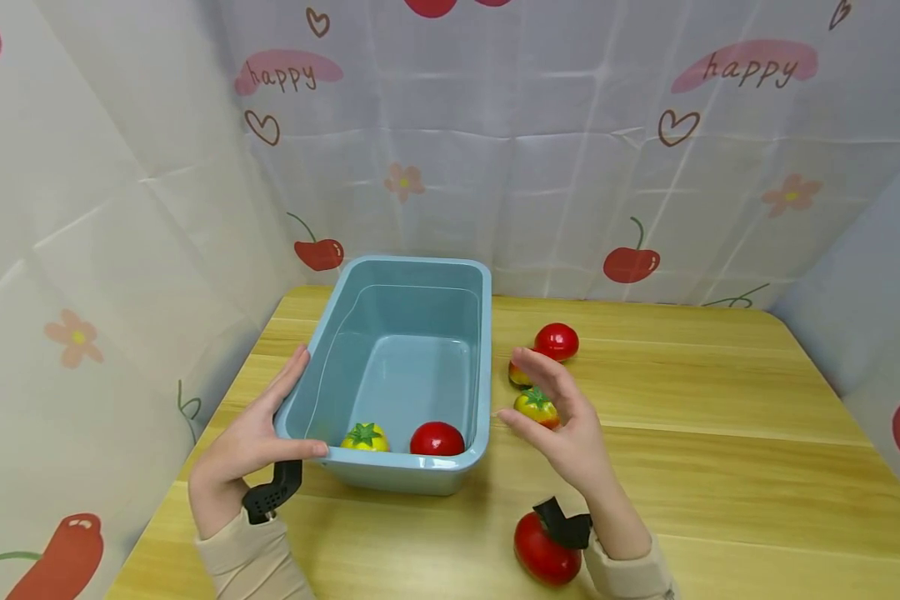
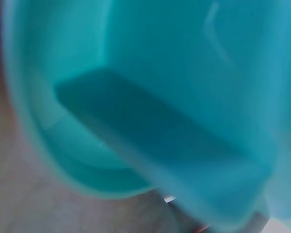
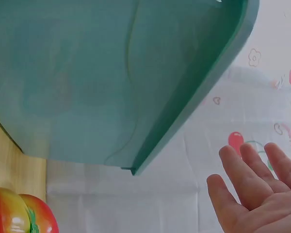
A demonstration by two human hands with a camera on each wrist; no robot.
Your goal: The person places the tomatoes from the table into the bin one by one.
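Observation:
A light blue plastic bin (image 1: 420,265) stands on the table, with a yellow fruit with green leaves (image 1: 365,437) and a red round fruit (image 1: 437,438) inside near its front wall. My left hand (image 1: 251,437) touches the bin's near left corner, its thumb lying along the front rim and its fingers straight against the left side. In the left wrist view the bin (image 2: 184,121) is close and blurred. To the right of the bin, apart from it, my right hand (image 1: 570,425) is held up with fingers spread and nothing in them.
Behind the right hand lie a yellow-red fruit with green leaves (image 1: 536,406), a partly hidden fruit (image 1: 521,375) and a red fruit (image 1: 557,342). Another red fruit (image 1: 546,550) lies below the right wrist. A printed curtain (image 1: 510,200) stands around the wooden table (image 1: 705,400).

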